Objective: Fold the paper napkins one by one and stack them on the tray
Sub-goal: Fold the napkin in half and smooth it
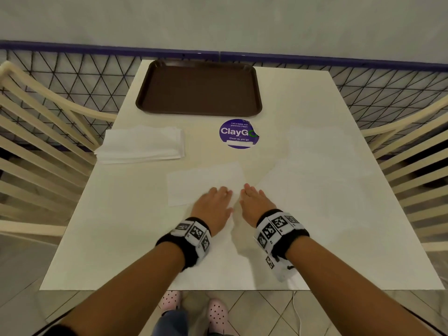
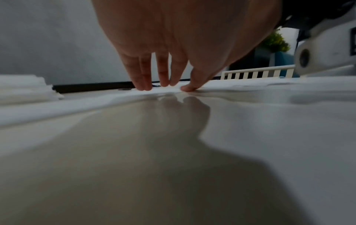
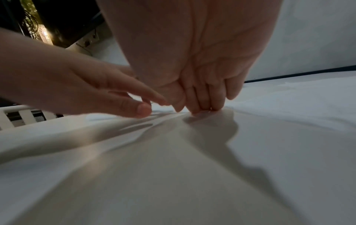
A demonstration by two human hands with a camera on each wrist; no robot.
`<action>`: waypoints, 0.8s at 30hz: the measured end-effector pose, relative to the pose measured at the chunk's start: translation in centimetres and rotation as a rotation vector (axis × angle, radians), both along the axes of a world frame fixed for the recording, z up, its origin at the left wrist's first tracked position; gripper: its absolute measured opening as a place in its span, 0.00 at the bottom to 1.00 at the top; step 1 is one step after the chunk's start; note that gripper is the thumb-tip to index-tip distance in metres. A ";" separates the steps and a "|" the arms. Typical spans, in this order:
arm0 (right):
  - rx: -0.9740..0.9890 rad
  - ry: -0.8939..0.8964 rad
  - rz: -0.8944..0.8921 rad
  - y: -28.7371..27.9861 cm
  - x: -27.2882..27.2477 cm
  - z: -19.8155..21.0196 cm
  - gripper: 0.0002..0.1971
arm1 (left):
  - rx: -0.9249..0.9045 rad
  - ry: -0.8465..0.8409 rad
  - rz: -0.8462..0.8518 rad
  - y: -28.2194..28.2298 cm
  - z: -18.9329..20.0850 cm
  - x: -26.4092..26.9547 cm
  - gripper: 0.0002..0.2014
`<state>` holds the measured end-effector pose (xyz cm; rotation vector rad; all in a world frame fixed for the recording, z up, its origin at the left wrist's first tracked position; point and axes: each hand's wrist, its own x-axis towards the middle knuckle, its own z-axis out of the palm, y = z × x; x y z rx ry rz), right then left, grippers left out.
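Note:
A white paper napkin (image 1: 203, 183) lies flat at the table's middle. My left hand (image 1: 219, 191) rests on its right part, fingers straight and fingertips (image 2: 142, 86) touching the paper (image 2: 86, 105). My right hand (image 1: 247, 189) lies beside it at the napkin's right edge, its fingertips (image 3: 202, 106) pressing down on white paper (image 3: 289, 106). The left hand (image 3: 115, 97) also shows in the right wrist view, flat and close by. A stack of unfolded napkins (image 1: 140, 144) sits at the left. The brown tray (image 1: 198, 88) at the far edge holds nothing.
A round purple sticker (image 1: 238, 133) is on the white table (image 1: 121, 238) between tray and hands. A pale sheet (image 1: 315, 166) seems to lie right of the hands, its outline faint. Cream chairs (image 1: 36, 141) flank both sides. A mesh fence (image 1: 84, 76) runs behind.

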<state>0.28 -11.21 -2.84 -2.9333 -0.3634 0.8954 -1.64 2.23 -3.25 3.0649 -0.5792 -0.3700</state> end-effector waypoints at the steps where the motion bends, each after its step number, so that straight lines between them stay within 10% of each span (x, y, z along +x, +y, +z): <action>1: -0.007 0.003 0.007 0.0 0.1 0.1 0.25 | 0.002 0.016 -0.013 -0.5 -0.3 -0.5 0.26; 24: -0.249 -0.130 0.249 4.4 3.0 2.5 0.26 | 0.054 0.189 0.167 7.5 1.6 1.7 0.28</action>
